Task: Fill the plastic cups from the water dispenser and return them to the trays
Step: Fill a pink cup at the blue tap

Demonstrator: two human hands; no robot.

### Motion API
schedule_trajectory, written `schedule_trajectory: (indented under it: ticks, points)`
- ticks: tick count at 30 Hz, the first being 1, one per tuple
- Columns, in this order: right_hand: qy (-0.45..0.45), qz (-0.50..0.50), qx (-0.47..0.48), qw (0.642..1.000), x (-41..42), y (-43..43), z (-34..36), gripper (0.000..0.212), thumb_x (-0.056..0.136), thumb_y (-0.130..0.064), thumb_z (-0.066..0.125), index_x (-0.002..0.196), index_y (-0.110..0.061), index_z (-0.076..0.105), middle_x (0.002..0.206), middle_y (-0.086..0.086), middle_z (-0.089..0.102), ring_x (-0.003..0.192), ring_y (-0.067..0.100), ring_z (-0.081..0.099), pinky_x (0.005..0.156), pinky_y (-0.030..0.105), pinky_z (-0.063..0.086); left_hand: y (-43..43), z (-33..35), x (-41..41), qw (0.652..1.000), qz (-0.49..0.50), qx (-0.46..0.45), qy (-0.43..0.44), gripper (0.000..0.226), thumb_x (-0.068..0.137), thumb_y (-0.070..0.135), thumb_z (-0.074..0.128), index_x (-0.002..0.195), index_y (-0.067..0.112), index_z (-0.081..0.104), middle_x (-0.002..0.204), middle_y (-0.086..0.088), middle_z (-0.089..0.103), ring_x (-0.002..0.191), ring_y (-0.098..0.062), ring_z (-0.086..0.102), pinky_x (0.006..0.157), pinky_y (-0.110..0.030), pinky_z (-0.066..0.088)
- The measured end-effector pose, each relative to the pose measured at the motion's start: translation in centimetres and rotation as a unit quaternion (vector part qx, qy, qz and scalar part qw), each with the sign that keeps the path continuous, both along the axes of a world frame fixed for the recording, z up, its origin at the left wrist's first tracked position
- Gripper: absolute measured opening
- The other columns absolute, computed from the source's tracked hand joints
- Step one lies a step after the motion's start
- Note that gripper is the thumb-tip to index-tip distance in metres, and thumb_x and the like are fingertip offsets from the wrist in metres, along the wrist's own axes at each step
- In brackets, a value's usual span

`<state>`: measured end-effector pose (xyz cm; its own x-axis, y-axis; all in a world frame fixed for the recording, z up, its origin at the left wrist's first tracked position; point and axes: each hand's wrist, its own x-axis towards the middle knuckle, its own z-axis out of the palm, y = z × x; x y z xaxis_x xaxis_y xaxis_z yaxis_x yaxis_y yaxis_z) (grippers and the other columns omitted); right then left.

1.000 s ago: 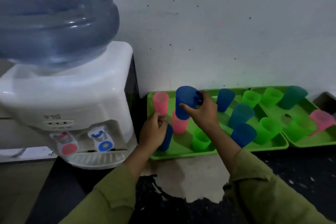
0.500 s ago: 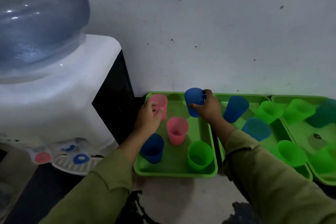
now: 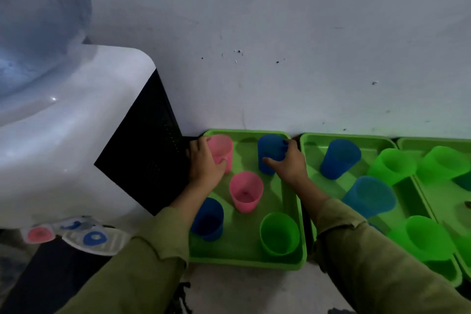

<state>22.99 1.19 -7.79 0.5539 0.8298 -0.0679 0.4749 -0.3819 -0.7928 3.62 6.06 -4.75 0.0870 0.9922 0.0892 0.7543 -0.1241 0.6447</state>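
There, both hands were clasped on cups at the far end of the leftmost green tray [image 3: 244, 261]. The left hand [image 3: 204, 168] gripped the pink cup [image 3: 223, 146]. Its thumb lay across the cup's near wall and its fingers [image 3: 204, 139] curled round the far side by the rim, so the cup sat just right of the palm. The right hand [image 3: 289, 164] held the blue cup [image 3: 269, 148] the mirror way, with the thumb stretched along the near side and the fingertips [image 3: 285, 142] hooked over the far rim. That cup sat just left of the palm.

Both cups stood upright, mouths up; whether their bases touched the tray floor could not be told. A second pink cup [image 3: 246, 192] stood between the two wrists, nearer than the fingers and free of either hand. A darker blue cup [image 3: 207, 219] stood beside the left forearm, and a green cup [image 3: 279, 233] stood nearer than the right wrist. The water dispenser [image 3: 71, 135] rose just left of the left knuckles, its taps well apart from the fingers.
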Motion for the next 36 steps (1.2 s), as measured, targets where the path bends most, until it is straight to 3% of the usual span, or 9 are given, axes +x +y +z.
schedule_trajectory:
  ticks: [12,19,28,32,36]
  points:
    - [-0.081,0.053,0.005,0.995,-0.1,-0.3,1.3,0.09,0.07,-0.035,0.078,0.139,-0.006,0.029,0.135,0.017,0.045,0.122,0.031,0.046,0.098,0.035,0.04,2.8,-1.2,1.4,0.996,-0.003,-0.082,0.035,0.092,0.074,0.025,0.077,0.144,0.005,0.022,0.145,-0.018,0.031,0.133,-0.036,0.03,0.108,-0.04,0.027]
    - [-0.118,0.066,0.022,0.991,-1.1,-1.7,2.9,0.085,0.074,-0.03,0.075,0.14,-0.006,0.028,0.139,0.017,0.04,0.125,0.03,0.042,0.101,0.034,0.036,2.6,-0.7,1.6,0.998,-0.004,-0.057,-0.001,0.08,0.071,0.027,0.079,0.135,0.003,0.037,0.136,-0.018,0.038,0.126,-0.033,0.04,0.105,-0.034,0.032]
    - [-0.097,0.007,0.114,0.989,-4.7,-3.6,8.1,0.044,0.087,-0.016,0.058,0.128,-0.004,0.046,0.13,0.015,0.053,0.121,0.028,0.049,0.099,0.031,0.037,-1.7,6.3,-0.9,0.99,-0.041,0.067,-0.114,0.079,0.061,0.032,0.084,0.126,0.009,0.045,0.125,-0.012,0.04,0.113,-0.025,0.047,0.096,-0.024,0.034]
    - [-0.061,0.002,0.136,0.989,-6.6,-4.6,9.8,0.033,0.09,-0.013,0.054,0.122,-0.003,0.052,0.124,0.013,0.059,0.115,0.026,0.053,0.096,0.032,0.04,-4.8,8.5,-3.4,0.984,-0.088,0.067,-0.137,0.078,0.061,0.033,0.084,0.125,0.014,0.045,0.124,-0.006,0.038,0.106,-0.015,0.046,0.09,-0.018,0.034]
    - [-0.017,-0.001,0.131,0.991,-9.2,-5.8,10.9,0.025,0.09,-0.013,0.052,0.112,-0.004,0.061,0.112,0.014,0.065,0.101,0.021,0.059,0.084,0.025,0.042,-8.4,9.4,-7.1,0.98,-0.139,0.052,-0.134,0.078,0.06,0.037,0.083,0.126,0.017,0.045,0.116,0.002,0.038,0.103,-0.008,0.043,0.089,-0.02,0.037]
